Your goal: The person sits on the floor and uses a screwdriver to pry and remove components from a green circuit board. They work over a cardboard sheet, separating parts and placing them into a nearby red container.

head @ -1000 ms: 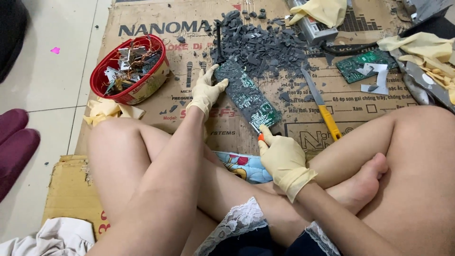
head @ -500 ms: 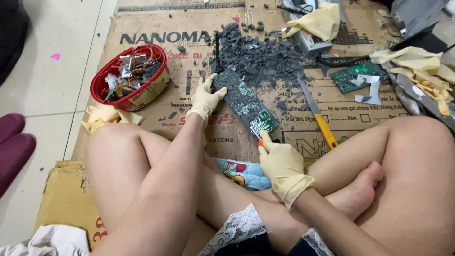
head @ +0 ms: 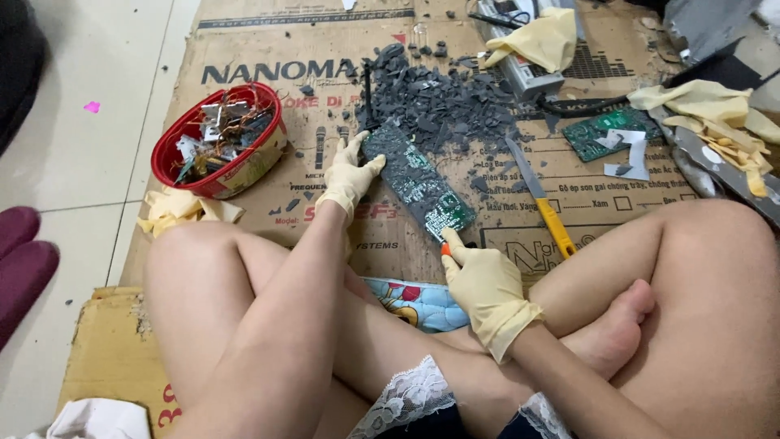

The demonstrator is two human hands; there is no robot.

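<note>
Little has shifted since the earlier frame: both gloved hands stay on the circuit board (head: pixel 418 183), which lies slantwise on the cardboard sheet (head: pixel 268 45) before the crossed legs; the right hand (head: pixel 481 286), nearest at five o'clock, is closed on an orange-tipped tool (head: pixel 445 249) set to the board's near end, seemingly to pry; the left hand (head: pixel 349 176), fingers spread at ten o'clock, presses the board flat; farther off, a knife (head: pixel 540 199) at two o'clock, dark chips (head: pixel 443 97) at twelve, a red bowl (head: pixel 218 142) at nine.
</note>
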